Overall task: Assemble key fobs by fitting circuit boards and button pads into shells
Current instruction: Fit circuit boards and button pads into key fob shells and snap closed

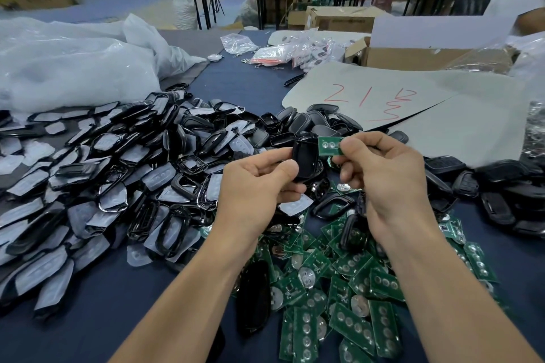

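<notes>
My left hand (259,183) grips a black key fob shell (306,160) between thumb and fingers, held above the table. My right hand (383,169) pinches a green circuit board (329,146) just to the right of the shell, its left end close to the shell's upper edge. Below my hands lies a heap of green circuit boards (348,283). To the left spreads a big pile of black frames with translucent button pads (124,174). More black shells (312,124) are heaped behind my hands and to the right.
A dark blue cloth (118,298) covers the table. Grey sheets with red writing (371,97) lie at the back right, beside an open cardboard box (413,56). White plastic bags (65,68) fill the back left. Small bagged items (295,53) sit at the far middle.
</notes>
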